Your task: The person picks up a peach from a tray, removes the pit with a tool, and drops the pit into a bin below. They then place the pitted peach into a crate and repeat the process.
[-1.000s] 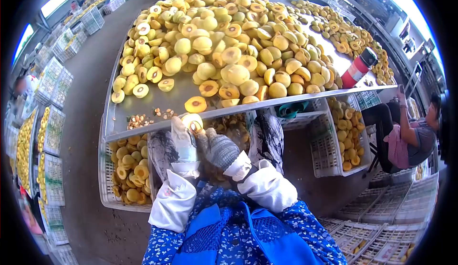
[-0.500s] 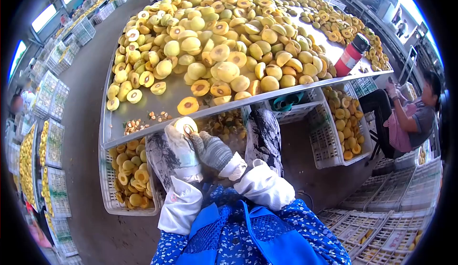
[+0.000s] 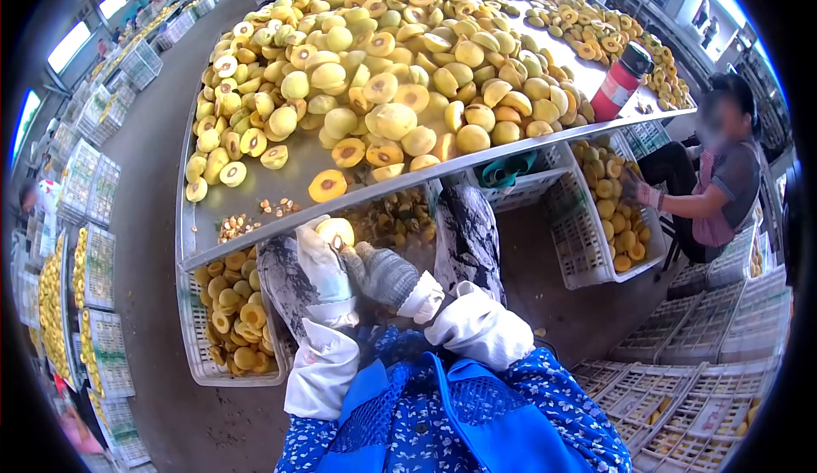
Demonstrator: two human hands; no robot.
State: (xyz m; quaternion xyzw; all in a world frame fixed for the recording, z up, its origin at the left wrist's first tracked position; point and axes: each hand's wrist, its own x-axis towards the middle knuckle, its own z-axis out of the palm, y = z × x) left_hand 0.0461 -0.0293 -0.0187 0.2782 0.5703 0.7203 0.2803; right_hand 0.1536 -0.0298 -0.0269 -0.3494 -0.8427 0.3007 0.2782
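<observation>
Holding a halved fruit (image 3: 338,231) in the white-gloved left hand (image 3: 321,262), just off the near edge of a metal table (image 3: 289,182) heaped with more fruit (image 3: 395,121), with the gray-gloved right hand (image 3: 381,274) curled alongside, impossible to tell whether gripping anything

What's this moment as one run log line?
left hand: holding cut fruit | right hand: at cut fruit's near edge | metal table: fruit pile, red bottle | crate at left: fruit
</observation>
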